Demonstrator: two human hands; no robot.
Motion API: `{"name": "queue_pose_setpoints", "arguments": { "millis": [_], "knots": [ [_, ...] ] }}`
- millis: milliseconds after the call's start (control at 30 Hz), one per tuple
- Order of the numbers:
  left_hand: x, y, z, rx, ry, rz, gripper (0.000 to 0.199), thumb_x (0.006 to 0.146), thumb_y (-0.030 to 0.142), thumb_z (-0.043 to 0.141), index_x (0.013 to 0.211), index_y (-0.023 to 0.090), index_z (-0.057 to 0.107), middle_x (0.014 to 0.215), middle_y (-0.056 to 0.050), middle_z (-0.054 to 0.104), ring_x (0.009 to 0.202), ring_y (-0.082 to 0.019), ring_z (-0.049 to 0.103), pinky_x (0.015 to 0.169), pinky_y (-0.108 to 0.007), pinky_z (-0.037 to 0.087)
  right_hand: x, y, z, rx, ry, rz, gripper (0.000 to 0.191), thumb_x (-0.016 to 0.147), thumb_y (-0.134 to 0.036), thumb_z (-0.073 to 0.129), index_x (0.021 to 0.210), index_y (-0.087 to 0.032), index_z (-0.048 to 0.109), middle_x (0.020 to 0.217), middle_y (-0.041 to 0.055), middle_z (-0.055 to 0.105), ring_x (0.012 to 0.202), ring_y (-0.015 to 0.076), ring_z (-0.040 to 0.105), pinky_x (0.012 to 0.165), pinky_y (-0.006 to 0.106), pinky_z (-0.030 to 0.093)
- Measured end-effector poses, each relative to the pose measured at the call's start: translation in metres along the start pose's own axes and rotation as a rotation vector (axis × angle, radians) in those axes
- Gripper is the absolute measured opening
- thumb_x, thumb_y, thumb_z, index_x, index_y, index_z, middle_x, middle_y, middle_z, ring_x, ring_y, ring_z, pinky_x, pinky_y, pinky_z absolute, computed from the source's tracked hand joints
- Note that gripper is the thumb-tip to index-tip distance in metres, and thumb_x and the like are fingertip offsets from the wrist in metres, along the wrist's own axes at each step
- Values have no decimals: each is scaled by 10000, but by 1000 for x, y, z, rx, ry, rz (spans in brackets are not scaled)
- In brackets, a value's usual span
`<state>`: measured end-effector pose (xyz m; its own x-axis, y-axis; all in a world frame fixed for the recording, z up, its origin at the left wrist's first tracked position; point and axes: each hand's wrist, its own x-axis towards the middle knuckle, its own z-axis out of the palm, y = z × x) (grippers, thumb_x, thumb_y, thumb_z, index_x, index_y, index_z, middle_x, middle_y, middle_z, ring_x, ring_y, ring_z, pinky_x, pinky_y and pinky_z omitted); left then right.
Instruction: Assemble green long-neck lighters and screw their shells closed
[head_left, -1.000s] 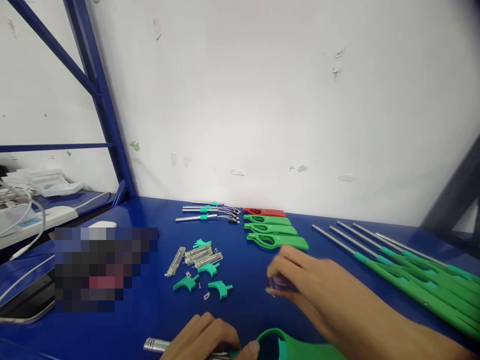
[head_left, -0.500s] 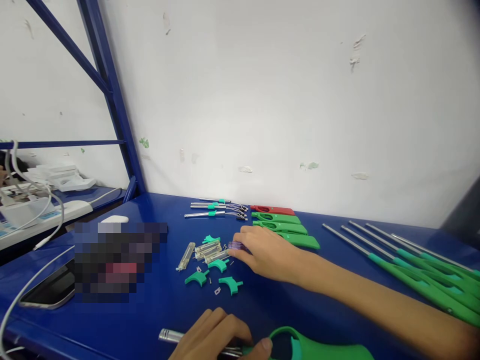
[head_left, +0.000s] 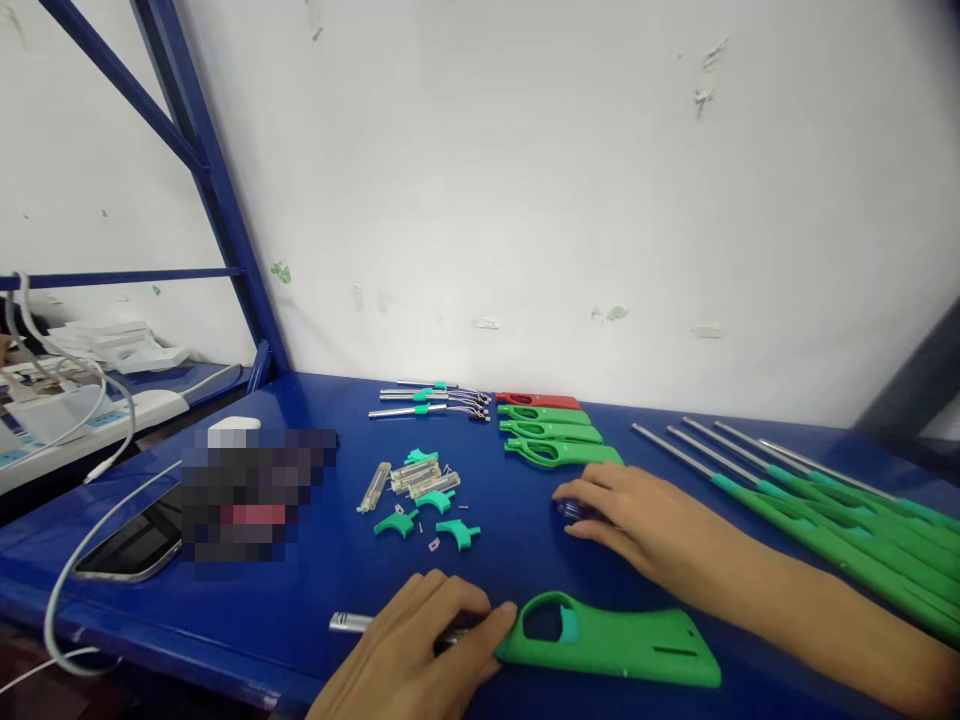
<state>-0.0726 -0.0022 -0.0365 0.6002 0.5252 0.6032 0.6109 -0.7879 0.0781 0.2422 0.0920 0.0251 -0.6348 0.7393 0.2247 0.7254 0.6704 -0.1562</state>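
Observation:
My left hand point(head_left: 435, 640) is closed round the metal tube and neck of a green gas lighter point(head_left: 637, 645) at the front of the table. The lighter lies flat, its teal trigger showing in the finger loop and its silver tip poking out to the left. My right hand point(head_left: 622, 510) is closed on a purple see-through piece point(head_left: 573, 510), mostly hidden by the fingers, just above the table. Left of it lie clear fuel tanks point(head_left: 415, 475) and several loose teal triggers point(head_left: 457, 533), with tiny metal bits among them.
Green handle shells point(head_left: 562, 453) and a red one point(head_left: 540, 401) lie by the wall, beside metal tubes with wires point(head_left: 409, 411). Several whole green lighters point(head_left: 825, 530) lie at right. A phone point(head_left: 135, 540) and white cable point(head_left: 56, 580) are at left.
My right hand has moved right, away from the fuel tanks, with the purple piece in it. The lighter in my left hand shows more fully as the view has shifted.

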Motion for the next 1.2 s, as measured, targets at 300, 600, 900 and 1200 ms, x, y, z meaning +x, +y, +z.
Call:
{"name": "queue_pose_setpoints", "arguments": {
  "millis": [300,600,900,1200],
  "knots": [
    [1,16,-16,11,98,-8,529,1049,-30,483,1511,173,639,1210,-115,750,1024,-194,742,906,-304,660,-76,-55,-10,48,198,40,395,1046,-627,685,1349,-399,796,1223,11,872,1051,267,855,839,331,700],
    [14,30,-19,179,157,111,274,1162,86,438,1315,127,662,1010,-60,819,916,-193,785,918,-311,669,-93,-69,25,165,350,152,401,1006,-652,729,1284,-396,860,1084,31,883,976,251,854,799,289,701],
    [23,38,-27,95,109,67,463,943,-94,392,1276,164,585,896,-21,753,738,-176,741,775,-278,655,-89,-74,15,230,415,32,384,1049,-456,749,1426,-391,785,1106,19,874,890,208,819,865,323,697],
    [21,41,-37,-17,-26,-52,433,942,-74,391,1203,213,584,924,-13,742,755,-174,744,711,-277,612,-101,-71,27,-9,566,-118,618,1039,-149,724,1608,-372,623,1187,21,817,996,202,757,915,325,645]
  ]
}}
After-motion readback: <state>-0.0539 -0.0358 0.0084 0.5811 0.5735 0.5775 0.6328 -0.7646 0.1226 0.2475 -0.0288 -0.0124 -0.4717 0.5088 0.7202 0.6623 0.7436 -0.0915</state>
